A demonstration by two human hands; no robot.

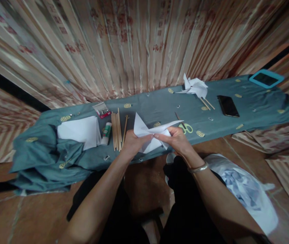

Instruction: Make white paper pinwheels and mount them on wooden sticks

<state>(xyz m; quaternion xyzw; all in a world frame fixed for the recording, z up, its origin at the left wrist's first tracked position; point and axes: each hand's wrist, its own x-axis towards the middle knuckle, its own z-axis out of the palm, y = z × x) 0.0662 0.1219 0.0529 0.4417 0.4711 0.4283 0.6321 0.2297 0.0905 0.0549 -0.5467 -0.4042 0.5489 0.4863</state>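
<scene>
A white paper pinwheel is held between my two hands over the table's near edge. My left hand is closed on its left side, the thumb reaching to the middle. From the right, my right hand grips it, its thumb also pressing at the centre, where a small pin head shows. The fingers beneath the paper are hidden. Just left of my left hand lie several wooden sticks and a glue stick. Green-handled scissors rest beyond my right hand.
On the blue-green cloth are a paper stack, a red-edged box of pins, finished pinwheels on sticks, a phone and a blue-framed device. A plastic bag of scraps stands on the floor at right.
</scene>
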